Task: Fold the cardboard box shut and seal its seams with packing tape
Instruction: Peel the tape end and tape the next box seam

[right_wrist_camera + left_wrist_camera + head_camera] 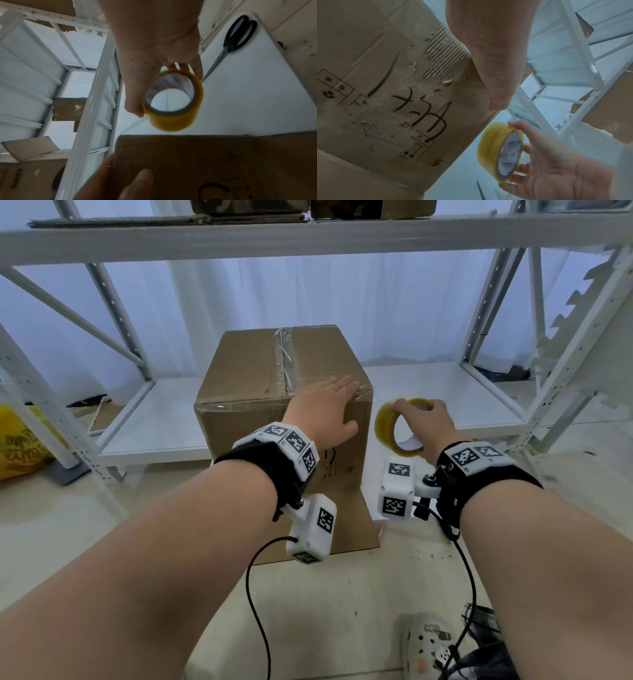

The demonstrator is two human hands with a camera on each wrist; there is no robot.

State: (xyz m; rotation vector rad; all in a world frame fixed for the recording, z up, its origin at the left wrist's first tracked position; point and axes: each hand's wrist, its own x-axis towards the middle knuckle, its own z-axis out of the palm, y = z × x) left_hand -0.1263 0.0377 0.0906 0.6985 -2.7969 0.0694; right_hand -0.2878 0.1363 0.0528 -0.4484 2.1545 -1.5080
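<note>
Right hand (428,422) fingers curled around tape roll (399,426), left hand (329,409) fingers flat on box (274,371)

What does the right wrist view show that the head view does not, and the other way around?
Only the right wrist view: black-handled scissors on a white surface. Only the head view: the tape strip along the box's top seam, and a yellow bag. Both: the cardboard box, the right hand gripping the yellow tape roll, and the left hand on the box's edge.

White metal shelving (308,237), black-handled scissors (235,39), yellow bag (20,440)
</note>
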